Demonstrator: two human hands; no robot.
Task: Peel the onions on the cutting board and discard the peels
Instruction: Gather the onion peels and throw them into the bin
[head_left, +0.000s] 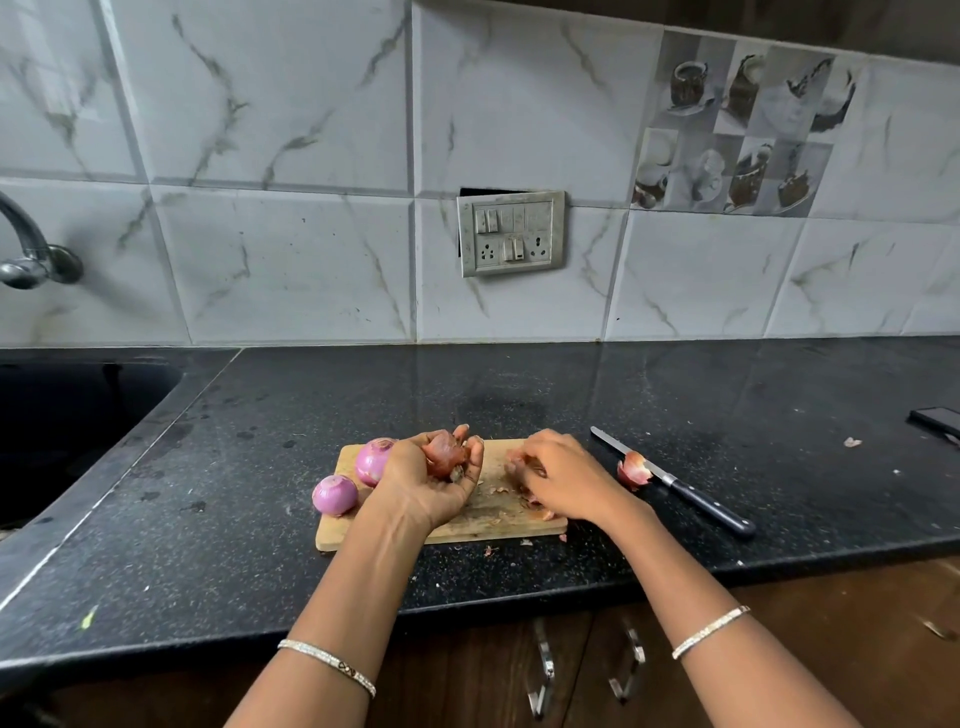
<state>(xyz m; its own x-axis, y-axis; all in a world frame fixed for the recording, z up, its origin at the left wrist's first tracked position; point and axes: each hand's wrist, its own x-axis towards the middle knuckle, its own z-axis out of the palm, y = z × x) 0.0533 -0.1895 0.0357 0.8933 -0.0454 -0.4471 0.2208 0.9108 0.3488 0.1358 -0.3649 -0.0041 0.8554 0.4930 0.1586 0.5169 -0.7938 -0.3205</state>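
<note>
Left hand (431, 478) fingers clamp the unpeeled onion (444, 454); right hand (558, 480), just right, curls onto peels (535, 501).

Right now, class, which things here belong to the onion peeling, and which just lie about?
Job: brown onion held in left hand; two peeled onions; peels; board; right hand at the scraps.

Lying about: knife; phone; tap; switchboard.

Board (467, 525) on tabletop (260, 519); two onions (335, 494) at its left end; knife (675, 480) right; sink (67, 415) far left.
</note>
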